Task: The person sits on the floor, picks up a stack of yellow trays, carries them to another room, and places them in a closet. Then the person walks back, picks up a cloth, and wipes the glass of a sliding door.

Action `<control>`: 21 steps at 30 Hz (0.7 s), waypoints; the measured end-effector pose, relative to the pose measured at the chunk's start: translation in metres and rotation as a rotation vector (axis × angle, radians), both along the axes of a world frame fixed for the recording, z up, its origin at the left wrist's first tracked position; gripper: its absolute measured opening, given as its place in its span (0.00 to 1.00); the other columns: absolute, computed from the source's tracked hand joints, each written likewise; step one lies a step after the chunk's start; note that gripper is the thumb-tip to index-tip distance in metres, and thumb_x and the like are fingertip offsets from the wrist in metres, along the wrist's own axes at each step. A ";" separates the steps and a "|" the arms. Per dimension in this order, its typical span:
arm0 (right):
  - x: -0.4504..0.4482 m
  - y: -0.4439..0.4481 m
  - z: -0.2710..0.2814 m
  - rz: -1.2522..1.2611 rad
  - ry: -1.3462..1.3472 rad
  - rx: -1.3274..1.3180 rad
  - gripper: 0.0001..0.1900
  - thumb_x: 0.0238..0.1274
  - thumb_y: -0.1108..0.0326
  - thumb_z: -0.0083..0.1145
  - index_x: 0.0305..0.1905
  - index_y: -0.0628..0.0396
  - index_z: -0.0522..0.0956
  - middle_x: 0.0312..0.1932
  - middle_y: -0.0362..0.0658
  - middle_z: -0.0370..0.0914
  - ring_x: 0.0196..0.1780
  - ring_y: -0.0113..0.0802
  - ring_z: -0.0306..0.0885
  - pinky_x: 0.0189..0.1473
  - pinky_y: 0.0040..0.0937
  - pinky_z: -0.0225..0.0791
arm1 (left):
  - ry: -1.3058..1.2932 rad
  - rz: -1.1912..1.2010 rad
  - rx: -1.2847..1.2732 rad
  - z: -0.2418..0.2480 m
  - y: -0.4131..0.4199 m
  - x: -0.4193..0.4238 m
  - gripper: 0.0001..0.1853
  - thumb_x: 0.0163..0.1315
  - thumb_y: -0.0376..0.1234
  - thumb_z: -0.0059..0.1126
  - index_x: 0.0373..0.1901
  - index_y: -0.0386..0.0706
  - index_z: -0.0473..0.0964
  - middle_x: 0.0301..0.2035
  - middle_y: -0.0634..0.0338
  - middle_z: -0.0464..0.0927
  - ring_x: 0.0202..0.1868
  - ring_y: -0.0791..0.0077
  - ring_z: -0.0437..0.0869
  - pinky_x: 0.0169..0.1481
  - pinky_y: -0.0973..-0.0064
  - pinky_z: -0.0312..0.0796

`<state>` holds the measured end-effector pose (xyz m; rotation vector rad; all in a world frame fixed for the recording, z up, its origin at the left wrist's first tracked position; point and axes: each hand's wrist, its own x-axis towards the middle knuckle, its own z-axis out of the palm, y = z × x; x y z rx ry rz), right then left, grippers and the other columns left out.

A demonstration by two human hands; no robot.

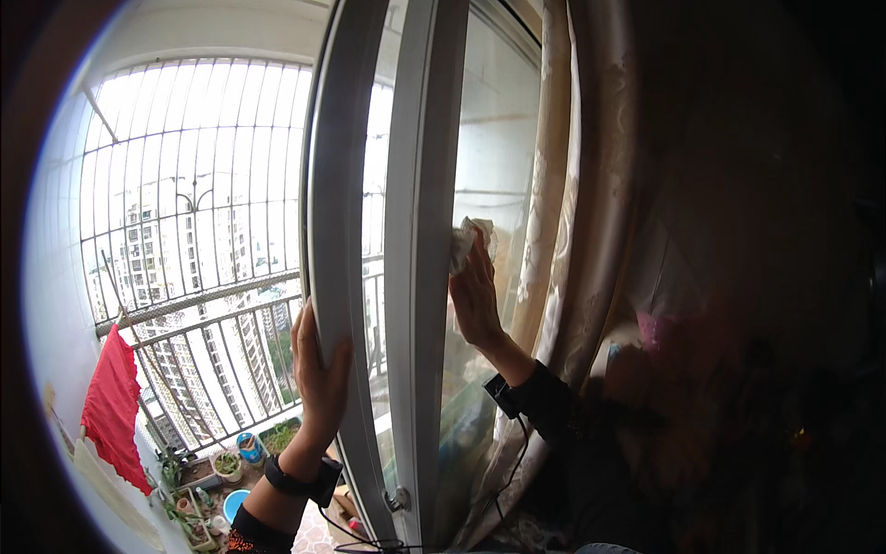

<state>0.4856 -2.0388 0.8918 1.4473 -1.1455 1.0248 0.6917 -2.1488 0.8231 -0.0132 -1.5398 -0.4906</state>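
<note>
My left hand [322, 377] grips the edge of a grey-framed sliding glass door [342, 208], fingers round its outer side and thumb on the near face. To the right, my right hand [477, 298] presses a crumpled whitish cloth [474, 239] against the glass pane [491, 166], close beside the upright grey frame [426, 242]. The cloth lies under my fingertips. A small metal latch [397, 498] sits low on the frame between the two hands. Both wrists wear black straps with small devices and cables.
Patterned curtains [554, 228] hang right of the pane. Beyond the door is a balcony with barred railings [208, 325], a red cloth [114, 408], potted plants [227, 465] and a blue basin [237, 504]. Black cables [516, 464] dangle from the wrist devices. The far right is dark.
</note>
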 end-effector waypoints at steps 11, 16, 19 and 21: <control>-0.062 -0.007 0.188 0.227 -0.141 -0.174 0.23 0.66 0.60 0.37 0.60 0.61 0.58 0.59 0.54 0.59 0.63 0.45 0.56 0.62 0.37 0.50 | 0.036 0.012 -0.073 -0.001 -0.002 0.004 0.33 0.51 0.26 0.54 0.62 0.40 0.58 0.55 0.44 0.63 0.58 0.49 0.66 0.60 0.60 0.62; -0.126 -0.008 0.161 0.134 -0.214 -0.188 0.21 0.69 0.60 0.32 0.57 0.67 0.61 0.54 0.55 0.62 0.58 0.45 0.59 0.61 0.36 0.51 | 0.048 0.003 -0.063 0.000 -0.004 0.006 0.33 0.51 0.26 0.54 0.62 0.40 0.58 0.55 0.44 0.63 0.57 0.46 0.66 0.58 0.58 0.62; -0.139 -0.026 0.109 -0.019 -0.214 -0.368 0.21 0.69 0.62 0.31 0.59 0.67 0.59 0.58 0.55 0.59 0.62 0.45 0.56 0.65 0.35 0.47 | 0.040 0.009 -0.066 0.001 -0.003 0.008 0.34 0.51 0.26 0.56 0.62 0.41 0.57 0.56 0.44 0.63 0.56 0.46 0.68 0.56 0.58 0.64; -0.147 0.004 0.067 0.176 -0.488 -0.064 0.23 0.69 0.62 0.32 0.63 0.66 0.55 0.65 0.55 0.52 0.69 0.44 0.47 0.69 0.35 0.40 | 0.019 -0.042 -0.011 0.001 -0.001 0.008 0.34 0.51 0.26 0.57 0.62 0.42 0.57 0.56 0.44 0.63 0.56 0.46 0.68 0.55 0.59 0.65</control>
